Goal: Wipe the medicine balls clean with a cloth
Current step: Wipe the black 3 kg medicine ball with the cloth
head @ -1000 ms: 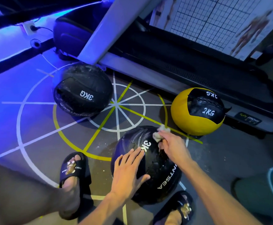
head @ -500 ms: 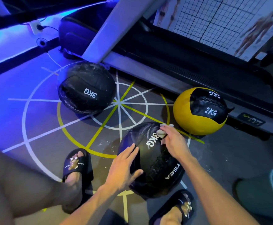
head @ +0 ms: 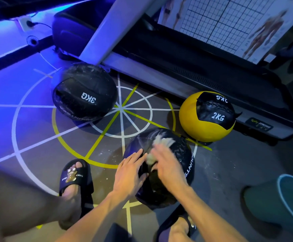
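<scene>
head view | right hand [head: 171, 169] has slid back from the far edge onto the top of the near round black leather medicine ball [head: 173, 187], motion-blurred, fingers closed on a pale crumpled cloth [head: 161, 142] | left hand [head: 130, 173] still spread flat just left | grey floor [head: 229, 172] with painted circles, treadmill base [head: 177, 81] beyond

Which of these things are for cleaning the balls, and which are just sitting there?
For the job:
near black ball, being wiped
cloth, under the right hand
left hand, steadying that ball
far black 3KG ball
yellow 2KG ball

Just sitting there:
treadmill
wall chart
bucket, purpose unclear
sandals
</scene>
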{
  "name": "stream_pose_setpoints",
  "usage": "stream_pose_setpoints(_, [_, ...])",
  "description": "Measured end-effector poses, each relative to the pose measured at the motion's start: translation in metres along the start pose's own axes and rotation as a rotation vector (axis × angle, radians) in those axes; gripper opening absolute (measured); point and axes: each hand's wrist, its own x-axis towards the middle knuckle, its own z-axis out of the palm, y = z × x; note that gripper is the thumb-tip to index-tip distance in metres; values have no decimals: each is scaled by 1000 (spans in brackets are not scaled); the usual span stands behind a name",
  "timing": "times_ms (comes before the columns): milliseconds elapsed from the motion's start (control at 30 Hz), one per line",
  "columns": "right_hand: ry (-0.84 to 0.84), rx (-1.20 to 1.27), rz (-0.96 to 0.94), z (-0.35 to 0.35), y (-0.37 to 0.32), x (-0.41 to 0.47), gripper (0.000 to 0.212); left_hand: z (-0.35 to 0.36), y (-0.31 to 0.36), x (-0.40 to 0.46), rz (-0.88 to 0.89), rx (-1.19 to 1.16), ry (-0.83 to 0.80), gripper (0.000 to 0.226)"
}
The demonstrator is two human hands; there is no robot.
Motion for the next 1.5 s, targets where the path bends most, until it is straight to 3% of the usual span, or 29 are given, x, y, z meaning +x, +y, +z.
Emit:
stream_pose_setpoints(67, [-91, -98, -280, -3, -5, -12, 59, 0, -4, 0, -3, -2, 7, 80])
stream_pose_setpoints(100, [-111, -52, -289, -8, 5, -10, 64, -1, -5, 0, -2, -3, 4, 80])
stream_pose_setpoints(167, [-33, 23, -147, -5, 35, 8, 66, -2, -4, 2, -13, -11, 3, 76])
stream_pose_setpoints(233, [43, 162, 179, 0, 39, 13, 57, -4, -2, 6, -21, -11, 1, 73])
stream_pose_setpoints(267, [33, 169, 200, 3, 32, 10, 53, -4, -2, 7, -22, -15, -1, 73])
stream_pose_setpoints(300, [-34, 138, 132, 3, 20, 1, 54, -4, -2, 7, -20, -21, -7, 74])
stream_pose_setpoints(367, [-193, 81, -192, -6, 9, -18, 57, -5, -6, 7, -15, -21, -19, 75])
stream_pose_setpoints(433, [-207, 50, -359, -14, 22, -13, 62, -11, -9, 9, -7, -12, -41, 76])
stream_pose_setpoints(567, [30, 51, 31, -4, 16, -2, 68, -21, -2, 26, 15, 7, -124, 75])
stream_pose_setpoints(700, [-155, 163, -257, -5, 1, -24, 53, -30, -2, 40, 46, 75, -211, 68])
stream_pose_setpoints(833, [92, 199, 38, -9, 25, -11, 49, -37, -1, 50, 87, 143, -259, 67])
stream_pose_setpoints(900, [141, 183, 94, 3, 15, -16, 46, -38, 3, 55, 93, 154, -275, 66])
stream_pose_setpoints(1000, [63, 232, -49, 27, -1, -44, 47, -39, 6, 58, 95, 187, -301, 66])
stream_pose_setpoints(1133, [40, 175, -234, 21, -6, -64, 30, -41, 9, 60, 101, 212, -297, 65])
stream_pose_setpoints(1200, [185, 324, -22, 8, -5, -65, 27, -44, 11, 67, 104, 209, -324, 66])
stream_pose_setpoints(1367, [521, 675, 779, -21, 25, -71, 34, -53, 14, 88, 115, 246, -416, 84])
stream_pose_setpoints(1500, [512, 902, 1033, 0, 28, -78, 43, -50, 17, 96, 119, 261, -394, 94])
